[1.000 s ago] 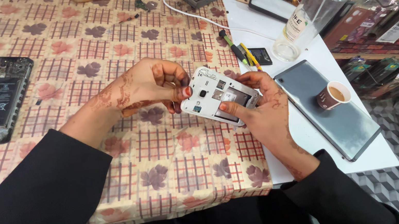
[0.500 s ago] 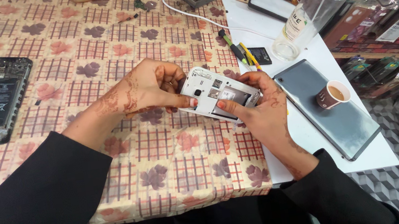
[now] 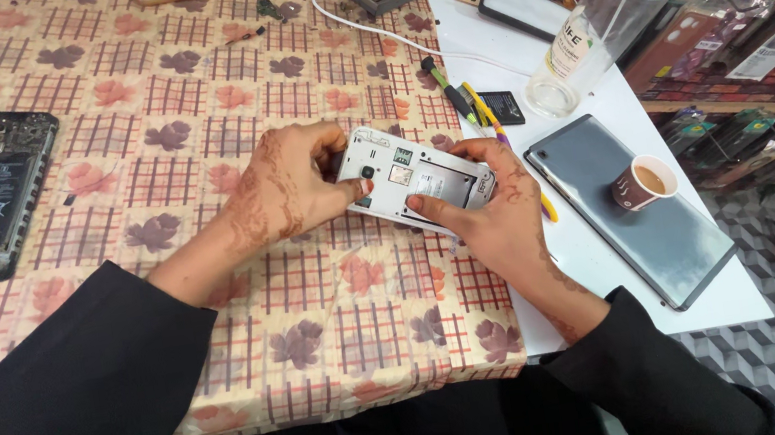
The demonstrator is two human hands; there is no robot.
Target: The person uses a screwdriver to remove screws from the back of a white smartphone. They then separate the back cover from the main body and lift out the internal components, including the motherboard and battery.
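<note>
Item: white phone with its back cover off [image 3: 415, 179], held just above the patterned tablecloth [image 3: 190, 104] between both hands; left hand [image 3: 287, 183] curled around its upper end with the thumb pressed on the frame, right hand [image 3: 499, 217] closed on the lower end, thumb flat on the exposed interior. Risk, as a judgement: a slipping thumb could scrape the open slots, or a jolt could tip the paper cup of tea [image 3: 643, 183] standing on the grey tablet [image 3: 649, 241] nearby. Obscured: the phone's underside and most fingers behind it.

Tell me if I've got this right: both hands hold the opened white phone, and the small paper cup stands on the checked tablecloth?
Not quite. The head view shows the paper cup standing on the grey tablet, not the tablecloth. Both hands, left and right, do hold the white phone.
</note>
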